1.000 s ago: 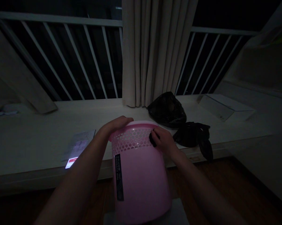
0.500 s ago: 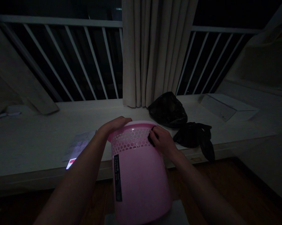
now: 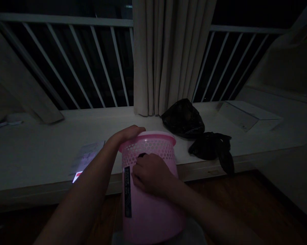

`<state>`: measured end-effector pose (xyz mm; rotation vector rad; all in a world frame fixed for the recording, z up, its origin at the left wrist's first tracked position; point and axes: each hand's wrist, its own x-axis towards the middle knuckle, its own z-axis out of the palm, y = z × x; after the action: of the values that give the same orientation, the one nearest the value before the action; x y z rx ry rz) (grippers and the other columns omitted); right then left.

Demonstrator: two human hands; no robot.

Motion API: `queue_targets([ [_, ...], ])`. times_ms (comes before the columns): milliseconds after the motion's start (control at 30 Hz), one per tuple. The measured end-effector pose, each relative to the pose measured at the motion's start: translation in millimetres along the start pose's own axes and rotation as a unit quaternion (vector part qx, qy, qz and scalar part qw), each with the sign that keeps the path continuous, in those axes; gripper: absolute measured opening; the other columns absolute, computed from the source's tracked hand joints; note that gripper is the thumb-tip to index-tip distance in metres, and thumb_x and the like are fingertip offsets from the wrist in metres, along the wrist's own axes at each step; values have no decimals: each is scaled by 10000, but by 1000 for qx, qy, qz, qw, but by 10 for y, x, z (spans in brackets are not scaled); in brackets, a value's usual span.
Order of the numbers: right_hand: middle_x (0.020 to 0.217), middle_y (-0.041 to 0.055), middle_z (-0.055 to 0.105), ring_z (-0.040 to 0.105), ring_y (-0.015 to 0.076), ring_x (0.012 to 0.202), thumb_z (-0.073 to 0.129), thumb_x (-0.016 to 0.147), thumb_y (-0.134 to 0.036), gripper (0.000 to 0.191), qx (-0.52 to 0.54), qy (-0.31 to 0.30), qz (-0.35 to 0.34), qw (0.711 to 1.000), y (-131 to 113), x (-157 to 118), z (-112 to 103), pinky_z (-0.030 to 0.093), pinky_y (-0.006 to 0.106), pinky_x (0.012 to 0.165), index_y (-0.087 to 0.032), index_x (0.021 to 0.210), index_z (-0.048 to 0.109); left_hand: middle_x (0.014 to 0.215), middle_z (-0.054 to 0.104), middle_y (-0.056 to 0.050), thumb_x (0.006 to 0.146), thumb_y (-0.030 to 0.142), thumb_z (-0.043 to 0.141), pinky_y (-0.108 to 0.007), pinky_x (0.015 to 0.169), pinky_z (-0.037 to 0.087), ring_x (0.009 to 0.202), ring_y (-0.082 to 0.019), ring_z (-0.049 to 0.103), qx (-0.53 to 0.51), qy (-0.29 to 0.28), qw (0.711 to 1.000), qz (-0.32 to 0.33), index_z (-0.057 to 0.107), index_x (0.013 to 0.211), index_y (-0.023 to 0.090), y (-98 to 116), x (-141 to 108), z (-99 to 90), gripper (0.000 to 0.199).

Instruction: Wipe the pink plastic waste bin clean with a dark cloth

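A pink plastic garbage bin [image 3: 153,217] stands tilted in front of me, with a honeycomb of holes below its rim and a dark label down its left side. My left hand [image 3: 130,133] is closed over the bin's rim at the upper left, its fingertips partly hidden. Against the front wall, just under the holes, my right hand [image 3: 152,173] is curled round a small black wad [image 3: 142,155]. Only a bit of the wad shows above the fingers, so its material cannot be told.
On the white ledge [image 3: 48,153] lie two black plastic bags, an open-looking one [image 3: 184,119] and a bunched one [image 3: 209,148] hanging over the edge. A white box [image 3: 250,115] sits at the right, papers [image 3: 89,154] at the left. Behind are a curtain [image 3: 173,58] and railing [image 3: 99,64].
My right hand has moved left and down, from the bin's upper right holes to its front near the label, with the black wad still in it. The left hand keeps its place.
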<state>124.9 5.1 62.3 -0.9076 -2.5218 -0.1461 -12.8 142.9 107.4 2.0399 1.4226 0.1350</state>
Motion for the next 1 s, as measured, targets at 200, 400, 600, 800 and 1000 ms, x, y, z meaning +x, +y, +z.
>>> queue_targets([
  [200, 600, -33, 572, 446, 142, 558, 675, 817, -297, 215, 53, 11, -112, 992, -593, -694, 230, 261, 297, 490, -207, 657, 563, 818, 639, -70, 741, 379, 375, -309, 651, 409, 698, -185, 546, -8, 2, 1000, -9, 596, 785, 176, -44, 20, -2, 303],
  [400, 536, -48, 510, 390, 112, 504, 595, 889, -264, 289, 72, 51, -97, 991, -694, -1102, 403, 269, 267, 491, -202, 616, 521, 774, 603, -51, 741, 366, 386, -289, 634, 395, 681, -171, 522, 3, -2, 1000, 19, 582, 733, 184, 5, 31, -2, 268],
  [600, 587, -12, 505, 429, 148, 579, 512, 877, -259, 270, 27, 120, -25, 992, -160, -973, 171, 262, 303, 555, -219, 611, 509, 725, 582, -57, 726, 376, 391, -297, 573, 371, 624, -166, 483, 12, -16, 1000, 16, 547, 673, 178, 101, 30, 12, 258],
  [800, 676, 26, 570, 487, 157, 649, 480, 899, -206, 253, -6, 120, 78, 990, 447, -462, 61, 324, 286, 611, -192, 663, 569, 688, 559, -40, 733, 391, 384, -285, 567, 354, 629, -159, 461, 30, -5, 1000, 8, 529, 655, 180, 134, 13, 4, 267],
  [1000, 759, 45, 618, 536, 172, 698, 525, 928, -212, 206, -35, 90, 216, 972, 687, 21, -50, 329, 288, 643, -178, 752, 625, 707, 571, -41, 722, 362, 379, -288, 611, 362, 666, -167, 470, 44, -2, 999, 19, 533, 672, 186, 117, -5, -19, 239],
])
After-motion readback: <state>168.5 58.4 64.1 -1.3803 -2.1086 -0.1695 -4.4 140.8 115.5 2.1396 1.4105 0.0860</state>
